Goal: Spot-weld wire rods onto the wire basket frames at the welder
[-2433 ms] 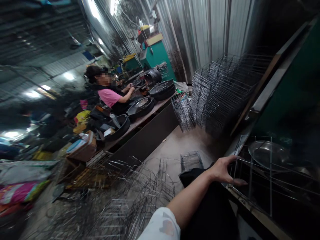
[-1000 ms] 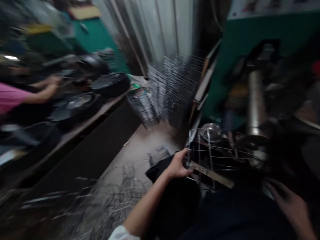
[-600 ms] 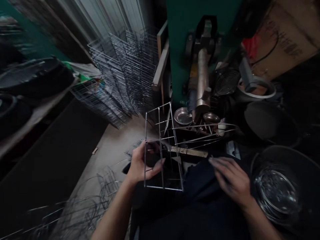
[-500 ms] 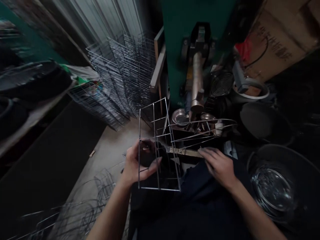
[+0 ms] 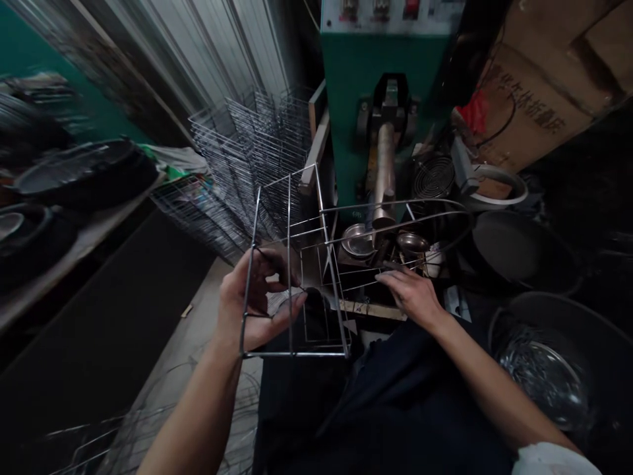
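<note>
My left hand (image 5: pixel 254 300) is closed on the left end of a bare wire rack frame (image 5: pixel 316 264), held up at chest height. The frame's long curved wires reach right toward a green spot-welding machine (image 5: pixel 386 99), ending near its brass electrode arm (image 5: pixel 383 175). My right hand (image 5: pixel 410 295) lies flat, fingers stretched out, on the frame's lower wires just in front of two small metal dishes (image 5: pixel 357 241) at the machine's base. My dark lap fills the bottom of the view.
Stacks of finished wire grids (image 5: pixel 247 158) lean against the corrugated wall behind. Dark round pans (image 5: pixel 84 175) sit on a bench at left. A bowl of small metal parts (image 5: pixel 537 373) is at right. Loose wire frames (image 5: pixel 163 422) litter the floor.
The view swung from the workshop to the machine. My left hand lifted the wire frame higher and toward the electrode. My right hand came in from the lap and settled on the frame's wires.
</note>
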`<control>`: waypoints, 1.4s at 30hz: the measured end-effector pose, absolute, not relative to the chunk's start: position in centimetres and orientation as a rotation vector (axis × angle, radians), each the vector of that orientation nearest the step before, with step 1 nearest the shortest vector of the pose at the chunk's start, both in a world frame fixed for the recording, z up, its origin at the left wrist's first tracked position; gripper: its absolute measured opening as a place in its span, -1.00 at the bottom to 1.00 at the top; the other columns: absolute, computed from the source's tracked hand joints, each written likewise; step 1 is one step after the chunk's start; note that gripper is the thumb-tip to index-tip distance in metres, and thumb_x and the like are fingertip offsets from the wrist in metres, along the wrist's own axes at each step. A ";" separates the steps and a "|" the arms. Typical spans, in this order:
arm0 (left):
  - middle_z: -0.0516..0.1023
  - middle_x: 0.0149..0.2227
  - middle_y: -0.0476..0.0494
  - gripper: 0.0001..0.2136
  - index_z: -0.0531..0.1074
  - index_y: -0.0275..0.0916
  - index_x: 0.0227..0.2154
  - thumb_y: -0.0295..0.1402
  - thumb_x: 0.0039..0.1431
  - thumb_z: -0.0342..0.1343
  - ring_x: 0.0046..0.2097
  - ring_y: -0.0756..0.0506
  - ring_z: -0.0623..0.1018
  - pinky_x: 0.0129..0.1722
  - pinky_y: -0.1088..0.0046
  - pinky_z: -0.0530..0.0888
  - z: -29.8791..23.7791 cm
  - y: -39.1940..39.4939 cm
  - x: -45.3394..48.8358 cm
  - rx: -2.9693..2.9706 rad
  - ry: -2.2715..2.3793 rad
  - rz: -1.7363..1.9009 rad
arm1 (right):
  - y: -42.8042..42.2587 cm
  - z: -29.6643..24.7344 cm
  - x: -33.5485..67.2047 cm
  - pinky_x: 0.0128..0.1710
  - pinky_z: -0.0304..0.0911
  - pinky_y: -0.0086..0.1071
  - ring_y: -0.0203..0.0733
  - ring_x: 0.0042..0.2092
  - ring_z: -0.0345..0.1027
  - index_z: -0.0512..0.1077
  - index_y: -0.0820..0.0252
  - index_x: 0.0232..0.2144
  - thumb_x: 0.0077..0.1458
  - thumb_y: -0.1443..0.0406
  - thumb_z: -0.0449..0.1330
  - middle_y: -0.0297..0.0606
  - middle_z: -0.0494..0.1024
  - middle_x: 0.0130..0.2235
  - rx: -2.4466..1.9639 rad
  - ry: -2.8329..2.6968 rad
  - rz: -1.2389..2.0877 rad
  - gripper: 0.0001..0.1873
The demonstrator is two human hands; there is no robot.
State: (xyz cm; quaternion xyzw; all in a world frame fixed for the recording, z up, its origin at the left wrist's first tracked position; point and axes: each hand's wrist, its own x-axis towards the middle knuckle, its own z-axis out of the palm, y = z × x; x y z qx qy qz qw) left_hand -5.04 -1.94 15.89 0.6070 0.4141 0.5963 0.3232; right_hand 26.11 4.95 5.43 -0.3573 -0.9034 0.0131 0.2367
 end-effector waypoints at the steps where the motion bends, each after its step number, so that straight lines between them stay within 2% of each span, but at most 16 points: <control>1: 0.45 -0.28 -0.04 -0.54 0.46 -0.16 -0.12 -0.50 -0.13 0.45 -0.31 -0.05 0.53 -0.42 0.51 0.64 16.1 -1.8 -5.1 1.595 1.095 1.570 | 5.2 5.6 26.0 -0.03 0.49 -0.30 -0.09 0.06 0.54 0.57 0.12 0.06 0.29 0.52 0.12 -0.25 0.68 0.00 -0.976 -2.472 0.046 -0.59; 6: 0.48 -0.25 -0.04 -0.52 0.46 -0.16 -0.13 -0.52 -0.16 0.46 -0.31 -0.07 0.59 -0.42 0.47 0.67 16.8 -1.4 -5.5 1.599 1.107 1.602 | 6.1 6.2 25.7 0.02 0.48 -0.27 -0.10 0.01 0.55 0.57 0.14 0.05 0.27 0.55 0.12 -0.22 0.68 0.00 -0.940 -2.452 0.052 -0.58; 15: 0.43 -0.29 0.00 -0.49 0.46 -0.17 -0.15 -0.45 -0.21 0.50 -0.32 -0.05 0.55 -0.45 0.53 0.64 16.6 0.3 -6.2 1.615 1.157 1.628 | 7.4 6.3 25.7 0.03 0.46 -0.26 -0.09 0.08 0.51 0.56 0.09 0.06 0.24 0.57 0.13 -0.23 0.68 0.00 -0.964 -2.467 0.070 -0.54; 24: 0.41 -0.30 0.00 -0.53 0.43 -0.18 -0.18 -0.41 -0.16 0.51 -0.33 -0.03 0.54 -0.46 0.56 0.63 16.3 1.6 -6.3 1.584 1.145 1.651 | 8.4 6.5 25.4 -0.05 0.46 -0.28 -0.06 0.08 0.50 0.57 0.08 0.06 0.30 0.50 0.15 -0.20 0.69 -0.05 -0.980 -2.472 0.028 -0.61; 32: 0.41 -0.33 0.01 -0.57 0.43 -0.16 -0.28 -0.42 -0.20 0.52 -0.35 -0.03 0.51 -0.52 0.56 0.58 16.8 2.3 -6.1 1.528 1.182 1.649 | 9.1 7.2 25.1 -0.15 0.44 -0.33 -0.04 0.08 0.49 0.59 0.08 0.03 0.27 0.51 0.18 -0.17 0.69 -0.13 -1.052 -2.505 0.022 -0.62; 35: 0.41 -0.36 0.04 -0.54 0.41 -0.18 -0.30 -0.41 -0.25 0.55 -0.39 -0.01 0.51 -0.52 0.54 0.57 16.7 2.7 -6.2 1.519 1.163 1.675 | 9.3 7.3 24.8 -0.15 0.43 -0.37 -0.08 0.10 0.48 0.59 0.07 0.02 0.26 0.53 0.18 -0.21 0.69 -0.07 -1.060 -2.502 0.027 -0.60; 38: 0.44 -0.33 0.02 -0.56 0.41 -0.19 -0.31 -0.41 -0.21 0.55 -0.39 0.00 0.52 -0.51 0.55 0.56 16.7 2.7 -6.3 1.521 1.125 1.658 | 9.5 7.3 24.8 -0.14 0.42 -0.39 -0.13 0.14 0.45 0.59 0.03 0.00 0.32 0.47 0.16 -0.25 0.67 0.02 -1.041 -2.488 0.032 -0.66; 42: 0.45 -0.35 0.03 -0.53 0.42 -0.20 -0.28 -0.41 -0.24 0.56 -0.40 0.02 0.49 -0.52 0.59 0.53 16.9 2.6 -6.4 1.529 1.112 1.622 | 9.6 7.3 25.4 -0.08 0.41 -0.35 -0.11 0.09 0.46 0.56 0.02 0.05 0.36 0.40 0.15 -0.20 0.66 0.00 -1.074 -2.516 -0.023 -0.69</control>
